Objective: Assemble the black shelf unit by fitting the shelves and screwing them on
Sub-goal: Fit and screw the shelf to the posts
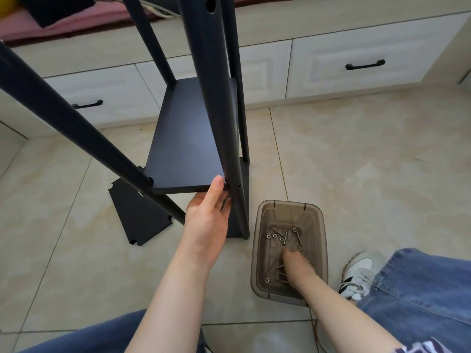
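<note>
The black shelf unit stands on the tiled floor with its round posts rising past the camera. A black shelf sits between the posts at mid height. My left hand holds its near right corner beside the front post, thumb on top and fingers underneath. A lower shelf is at floor level. My right hand reaches into a brown translucent bin, fingertips bunched among several loose screws; whether it holds one is hidden.
A loose black shelf panel lies flat on the floor under the left post. White drawers with black handles line the back. My shoe and jeans-clad knees are at the near edge.
</note>
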Available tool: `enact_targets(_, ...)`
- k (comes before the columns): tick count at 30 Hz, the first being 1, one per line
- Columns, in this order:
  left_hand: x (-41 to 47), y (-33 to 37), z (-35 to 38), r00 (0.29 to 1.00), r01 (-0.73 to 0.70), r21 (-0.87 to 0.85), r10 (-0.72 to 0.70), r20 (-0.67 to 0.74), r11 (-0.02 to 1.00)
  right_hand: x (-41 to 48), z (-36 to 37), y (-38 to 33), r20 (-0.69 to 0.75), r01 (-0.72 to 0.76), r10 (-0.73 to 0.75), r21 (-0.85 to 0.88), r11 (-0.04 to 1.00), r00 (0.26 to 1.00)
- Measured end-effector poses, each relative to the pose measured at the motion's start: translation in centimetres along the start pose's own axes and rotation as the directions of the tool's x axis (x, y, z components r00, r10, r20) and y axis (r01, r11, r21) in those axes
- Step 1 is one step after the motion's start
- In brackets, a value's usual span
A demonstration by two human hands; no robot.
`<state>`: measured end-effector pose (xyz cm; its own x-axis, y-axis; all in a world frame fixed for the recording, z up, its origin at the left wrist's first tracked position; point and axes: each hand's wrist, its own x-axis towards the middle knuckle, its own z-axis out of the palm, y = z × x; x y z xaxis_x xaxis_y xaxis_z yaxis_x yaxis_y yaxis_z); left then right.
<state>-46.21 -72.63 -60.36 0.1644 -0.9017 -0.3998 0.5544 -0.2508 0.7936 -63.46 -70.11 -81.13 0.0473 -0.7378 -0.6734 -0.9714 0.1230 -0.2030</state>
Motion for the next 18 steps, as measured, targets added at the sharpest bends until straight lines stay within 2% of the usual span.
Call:
enact_targets(7, 0.3, -0.1, -0.1, 1.000, 0.000, 0.002, 0.000, 0.016, 1.000, 0.1, 0.4, -0.3, 0.011, -0.027, 0.028, -0.030, 0.999, 1.000)
enact_targets(10, 0.3, -0.2, -0.1, 1.000, -0.008, 0.010, 0.008, 0.024, 1.000, -0.3, 0.3, -0.3, -0.035, -0.073, 0.076, 0.093, 0.993, 0.996)
enact_targets(12, 0.2, -0.1, -0.2, 1.000, -0.010, -0.003, 0.010, 0.020, 1.000, -0.5, 0.1, -0.4, -0.103, -0.102, 0.136, 0.278, 0.955, 0.985)
enact_targets(14, 0.1, 0.0, -0.1, 1.000, -0.012, -0.013, 0.013, 0.016, 1.000, -0.9, -0.8, -1.0, -0.159, -0.096, 0.220, 0.558, 0.824, 0.962)
enact_targets(15, 0.0, 0.0, 0.0, 1.000, -0.017, -0.016, 0.017, 0.020, 1.000, -1.1, -1.5, -1.3, -0.150, -0.079, 0.260, 0.711, 0.698, 0.954)
enact_targets(17, -0.2, 0.1, 0.2, 0.999, -0.029, -0.029, 0.030, 0.032, 0.999, -1.8, -3.2, -2.0, -0.056, -0.040, 0.281, 0.946, 0.323, 0.958)
enact_targets(18, -0.3, 0.1, 0.3, 0.999, -0.034, -0.037, 0.035, 0.032, 0.999, -2.5, -4.2, -2.4, -0.020, -0.014, 0.252, 0.991, 0.132, 0.968)
